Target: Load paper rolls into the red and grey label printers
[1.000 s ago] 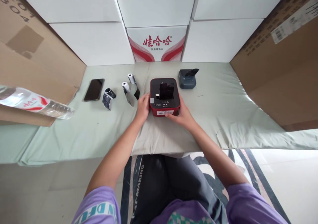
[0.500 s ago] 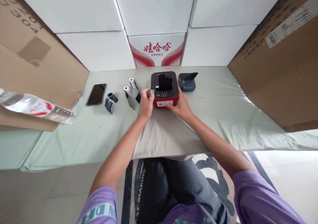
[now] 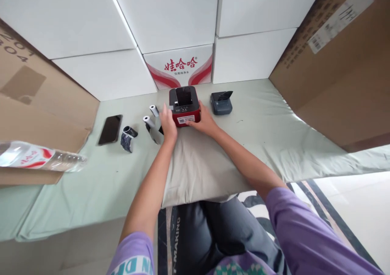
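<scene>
Head view, looking down on a table covered with a pale green cloth. A small red box-shaped printer with a black top stands at the far middle of the table, just in front of a white carton with red lettering. Left hand lies flat against the printer's left side, fingers extended; right hand presses its near right corner, fingers loosely curved; neither hand closes around it. Just left of the left hand lie two white paper rolls, then a dark roll and a black phone. A grey-blue small printer sits just right of the red one. A clear plastic water bottle rests on brown cardboard at far left.
</scene>
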The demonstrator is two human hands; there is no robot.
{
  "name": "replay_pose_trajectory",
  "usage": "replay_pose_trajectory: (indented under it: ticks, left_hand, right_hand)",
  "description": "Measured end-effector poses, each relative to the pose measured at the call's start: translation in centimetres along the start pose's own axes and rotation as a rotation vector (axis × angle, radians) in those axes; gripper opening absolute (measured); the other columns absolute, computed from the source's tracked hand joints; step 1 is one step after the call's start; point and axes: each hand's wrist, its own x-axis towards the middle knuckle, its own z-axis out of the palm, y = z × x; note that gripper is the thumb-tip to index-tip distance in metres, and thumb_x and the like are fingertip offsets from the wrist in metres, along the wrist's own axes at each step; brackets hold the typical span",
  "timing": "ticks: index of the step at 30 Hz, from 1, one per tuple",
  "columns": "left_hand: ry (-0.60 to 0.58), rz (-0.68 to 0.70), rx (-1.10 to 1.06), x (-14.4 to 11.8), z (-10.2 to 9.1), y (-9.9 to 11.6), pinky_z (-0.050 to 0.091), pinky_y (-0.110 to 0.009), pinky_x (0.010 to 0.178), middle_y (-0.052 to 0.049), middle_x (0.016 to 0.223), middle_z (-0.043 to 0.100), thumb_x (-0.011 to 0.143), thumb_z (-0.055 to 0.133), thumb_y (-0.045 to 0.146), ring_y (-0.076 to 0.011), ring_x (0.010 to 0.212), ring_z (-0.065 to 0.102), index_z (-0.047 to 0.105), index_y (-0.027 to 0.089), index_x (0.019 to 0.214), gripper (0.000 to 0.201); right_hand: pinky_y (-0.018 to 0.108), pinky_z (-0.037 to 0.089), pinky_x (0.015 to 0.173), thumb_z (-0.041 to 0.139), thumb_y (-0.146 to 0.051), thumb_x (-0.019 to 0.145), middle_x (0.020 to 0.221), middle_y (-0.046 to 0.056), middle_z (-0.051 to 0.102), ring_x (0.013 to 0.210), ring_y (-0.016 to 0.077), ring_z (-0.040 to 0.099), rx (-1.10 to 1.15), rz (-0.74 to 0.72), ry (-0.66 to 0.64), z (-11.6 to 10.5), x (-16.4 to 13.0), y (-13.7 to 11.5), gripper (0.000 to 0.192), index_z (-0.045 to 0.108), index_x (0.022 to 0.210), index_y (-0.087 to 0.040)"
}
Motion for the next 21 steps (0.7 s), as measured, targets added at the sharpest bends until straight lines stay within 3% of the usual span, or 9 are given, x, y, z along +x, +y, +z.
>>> replay_pose_trajectory:
  ticks: [3, 5, 7, 9, 13, 16, 19, 21]
  left_hand:
    - [0.228, -0.039, -0.089, -1.7, -0.4, 2.5, 0.049, -0.030, 0.082, -0.003, 0.091, 0.058, 0.102, 0.047, 0.043, -0.0170, 0.084, 0.061, 0.060, 0.020, 0.116, 0.030]
    - [0.235, 0.020, -0.127, -3.0, -0.5, 4.4, 0.045, -0.027, 0.069, 0.003, 0.076, 0.046, 0.099, 0.052, 0.042, -0.0137, 0.066, 0.050, 0.057, 0.020, 0.104, 0.023]
    - [0.158, 0.091, -0.115, -4.2, -0.4, 5.7, 0.040, -0.025, 0.063, 0.005, 0.070, 0.042, 0.098, 0.054, 0.040, -0.0118, 0.060, 0.044, 0.055, 0.021, 0.098, 0.019]
    - [0.036, 0.134, -0.073, -5.1, -0.3, 6.2, 0.037, -0.024, 0.058, 0.005, 0.067, 0.044, 0.099, 0.054, 0.037, -0.0109, 0.056, 0.045, 0.055, 0.021, 0.096, 0.016]
    - [-0.334, 0.229, 0.070, -5.9, -0.2, 5.9, 0.042, -0.022, 0.059, 0.003, 0.067, 0.057, 0.097, 0.054, 0.029, -0.0110, 0.058, 0.054, 0.061, 0.019, 0.098, 0.012]
    - [-0.527, 0.266, 0.194, -6.2, 0.2, 5.9, 0.050, -0.025, 0.070, -0.002, 0.080, 0.069, 0.096, 0.053, 0.024, -0.0132, 0.069, 0.063, 0.068, 0.017, 0.114, 0.024]
    - [-0.598, 0.202, 0.222, -7.4, 0.5, 6.7, 0.057, -0.032, 0.083, -0.011, 0.108, 0.075, 0.094, 0.055, 0.021, -0.0178, 0.085, 0.070, 0.061, 0.015, 0.138, 0.045]
    - [-0.622, 0.155, 0.221, -8.9, 0.0, 7.4, 0.059, -0.039, 0.095, -0.016, 0.131, 0.070, 0.093, 0.056, 0.019, -0.0234, 0.105, 0.072, 0.053, 0.016, 0.150, 0.057]
  right_hand:
    - [0.060, 0.039, 0.115, 0.071, -0.054, 0.084, 0.140, 0.025, 0.054, 0.134, 0.0395, 0.049, -0.267, 0.124, 0.197, -2.8, -1.5, 0.4, 0.076, 0.049, 0.141, -0.011]
    - [0.064, 0.036, 0.114, 0.073, -0.049, 0.081, 0.141, 0.027, 0.050, 0.134, 0.0424, 0.045, -0.410, 0.265, 0.349, -4.4, -1.8, 1.4, 0.077, 0.047, 0.141, -0.008]
    - [0.066, 0.035, 0.114, 0.077, -0.047, 0.075, 0.144, 0.030, 0.046, 0.135, 0.0446, 0.044, -0.474, 0.369, 0.404, -5.2, -1.4, 3.0, 0.093, 0.038, 0.148, -0.005]
    - [0.065, 0.036, 0.114, 0.078, -0.045, 0.072, 0.144, 0.031, 0.047, 0.134, 0.0442, 0.046, -0.464, 0.406, 0.372, -5.2, -0.6, 4.4, 0.104, 0.029, 0.154, -0.004]
    - [0.058, 0.044, 0.112, 0.074, -0.042, 0.071, 0.140, 0.029, 0.051, 0.130, 0.0417, 0.053, -0.374, 0.379, 0.283, -5.1, -0.2, 5.2, 0.105, 0.026, 0.156, -0.003]
    - [0.057, 0.049, 0.108, 0.077, -0.046, 0.070, 0.140, 0.027, 0.053, 0.127, 0.0425, 0.057, -0.343, 0.352, 0.236, -6.2, -2.7, 3.5, 0.105, 0.031, 0.156, -0.006]
    - [0.060, 0.051, 0.106, 0.079, -0.050, 0.071, 0.139, 0.024, 0.056, 0.127, 0.0430, 0.058, -0.334, 0.300, 0.179, -7.4, -7.3, 0.3, 0.102, 0.035, 0.155, -0.012]
    - [0.061, 0.052, 0.105, 0.079, -0.049, 0.074, 0.140, 0.023, 0.056, 0.130, 0.0426, 0.057, -0.307, 0.271, 0.161, -7.4, -10.9, -2.4, 0.100, 0.035, 0.156, -0.015]
